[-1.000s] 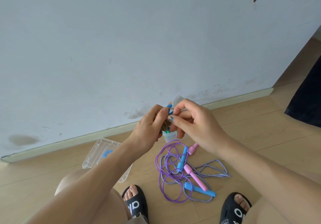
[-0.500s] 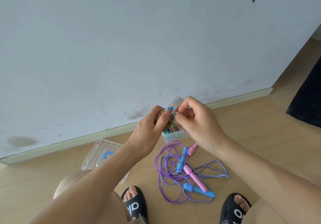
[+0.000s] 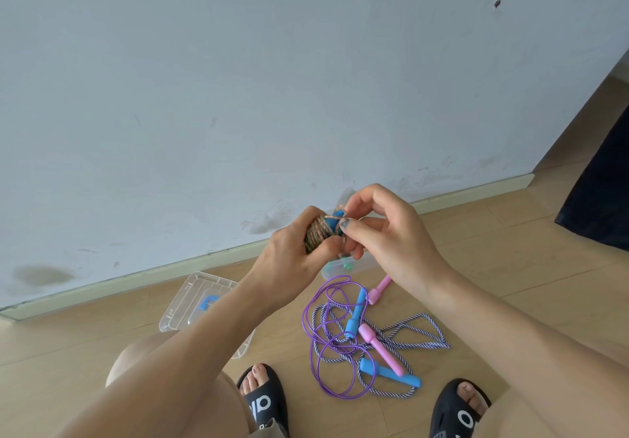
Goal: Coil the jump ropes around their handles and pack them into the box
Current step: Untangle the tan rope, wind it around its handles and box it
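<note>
The left hand [image 3: 289, 250] is gripping a coiled jump rope [image 3: 318, 233], its fingers curling round the brownish, speckled windings that are wrapping a blue handle [image 3: 335, 218], of which only the tip is showing above the coil. The right hand [image 3: 384, 233] is pinching the loose end of that rope just beside the handle tip, thumb and forefinger pressing together. Both hands are hovering above the floor [image 3: 510, 267], close to the skirting of the wall [image 3: 306, 80].

Below the hands, a clear box [image 3: 340, 269] is sitting on the floor against the skirting, mostly hidden; something green is showing inside it. A clear lid [image 3: 190, 301] with a blue latch is lying to the left, partly covered by the left forearm.

Nearer the feet, a loose tangle is lying on the floor: a thin purple rope [image 3: 326, 345] in open loops, a striped twisted rope [image 3: 422, 332], two blue handles [image 3: 388, 371] and two pink handles [image 3: 383, 349], all overlapping one another. Two black sandals [image 3: 262, 400] are resting on the floor just beside the tangle, one on each side
</note>
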